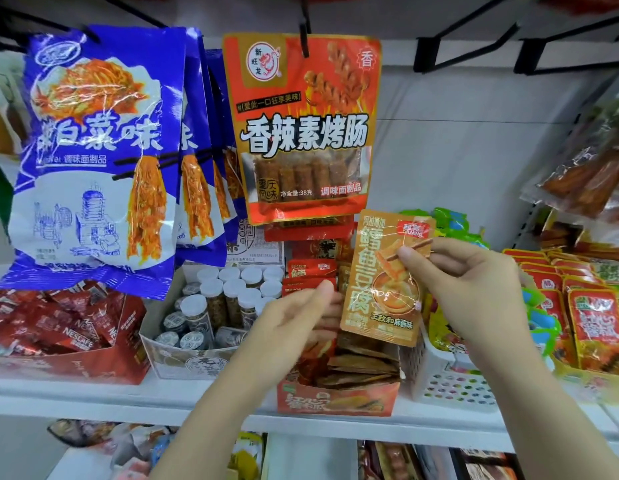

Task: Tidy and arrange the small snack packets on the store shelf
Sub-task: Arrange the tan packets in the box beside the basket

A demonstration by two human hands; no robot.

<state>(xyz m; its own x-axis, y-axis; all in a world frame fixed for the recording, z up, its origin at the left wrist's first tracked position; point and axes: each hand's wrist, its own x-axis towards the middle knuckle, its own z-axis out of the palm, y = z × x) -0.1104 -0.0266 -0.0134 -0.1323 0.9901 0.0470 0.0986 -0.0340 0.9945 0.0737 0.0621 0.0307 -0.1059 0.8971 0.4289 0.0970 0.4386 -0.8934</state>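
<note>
Tan packet [384, 282] is pinched near its top edge by right hand [474, 289], thumb on the front; held upright above the orange box [335, 398], long axis vertical, print facing camera, "QILIANG" readable on its red tag. Left hand [294, 327] is reaching into the same box, fingers hidden behind red packets [310, 277]; grip cannot be told. Box is holding flat tan packets. White box [187, 358] holds white-capped jars [232, 292]. Red carton [93, 368] holds "NESCAFE" sachets [59, 327].
</note>
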